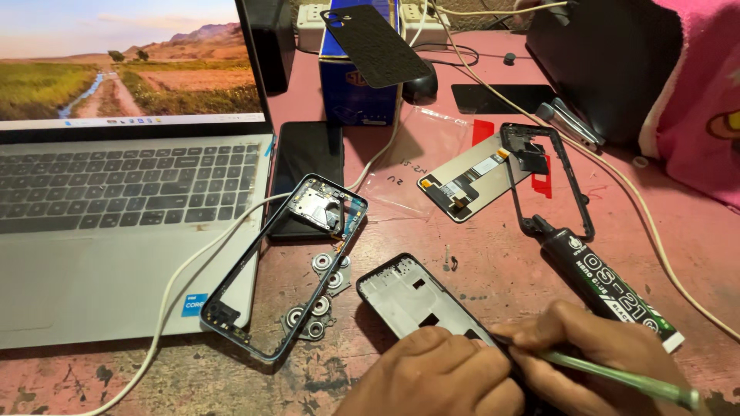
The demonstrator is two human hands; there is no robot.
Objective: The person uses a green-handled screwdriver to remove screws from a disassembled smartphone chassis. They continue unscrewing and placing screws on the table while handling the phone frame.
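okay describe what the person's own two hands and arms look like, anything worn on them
Both hands are bare: the left hand and right hand show no gloves, rings or watch. No sleeve is visible; the frame cuts off at the wrists, so the arms cannot be seen.

A phone repair bench: stripped phone frames (287,266), a glue tube (609,285) and a laptop (123,208).

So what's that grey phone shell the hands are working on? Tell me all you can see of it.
The grey phone frame is a rounded, flat shell, metal-looking inside with a dark rim and a few small rectangular cut-outs. It lies face up and slanted on the worn pink table, its near end hidden under the hands. The left hand presses on that end, while the right hand holds a thin green tool whose tip meets the frame's edge.
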